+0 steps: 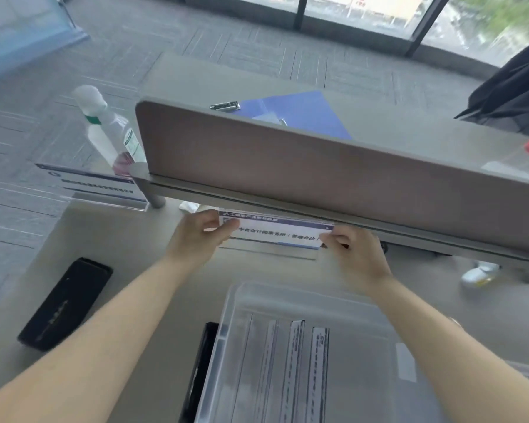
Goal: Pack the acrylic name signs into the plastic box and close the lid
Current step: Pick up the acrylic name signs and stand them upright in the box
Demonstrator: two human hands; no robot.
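Note:
An acrylic name sign with a dark blue band and printed text stands at the foot of the desk divider. My left hand grips its left end and my right hand grips its right end. Close to me sits the clear plastic box, open, with several signs lying flat inside. A second acrylic name sign stands at the desk's far left corner, untouched. No lid is clearly visible.
A brown divider panel runs across the desk just behind the held sign. A clear bottle stands by its left end. A black case lies at left, a black object beside the box. A blue clipboard lies beyond the divider.

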